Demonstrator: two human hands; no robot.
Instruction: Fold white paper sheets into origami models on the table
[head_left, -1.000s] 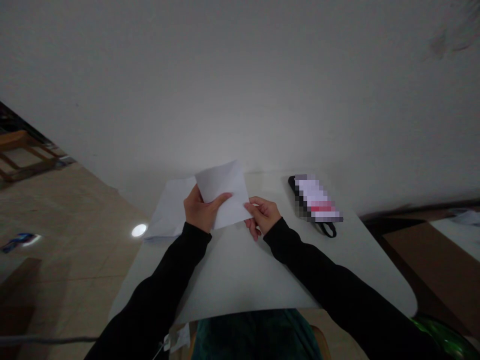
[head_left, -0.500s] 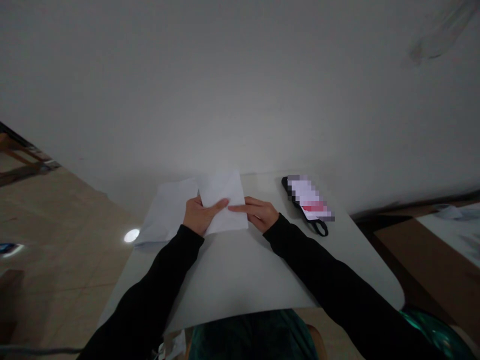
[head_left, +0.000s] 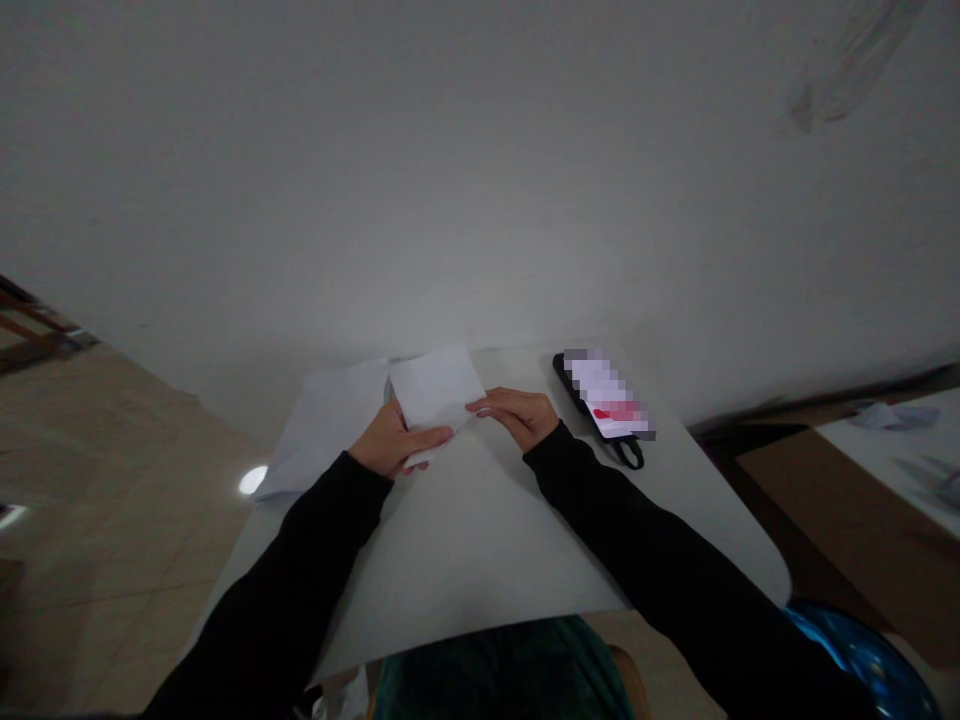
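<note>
One white paper (head_left: pixel 435 385) is held mid-frame, its lower edge clamped in the left hand (head_left: pixel 388 440), while the right hand (head_left: pixel 525 411), nearer the right corner, has its fingertips (head_left: pixel 475 405) there (pinching or not, I can't tell), the paper lying leftward of them.

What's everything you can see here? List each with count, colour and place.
Small rectangular paper: one, white, at both hands
Flat paper pile: one, sheets uncountable, white, table's left
Rectangular phone with strap: one, black-edged, screen pixelated, table's right
Round-cornered table: one, white, below the hands
Plain wall: one, greyish white, behind table
Tiled floor: one, beige, left
Flat panel: one, brown, far right
Shiny curved object: one, blue, lower right
Soft cloth: one, dark green, bottom centre
Long sleeves: two, black, both arms
Left hand: one, bare, gripping paper
Right hand: one, bare, paper's right edge
</note>
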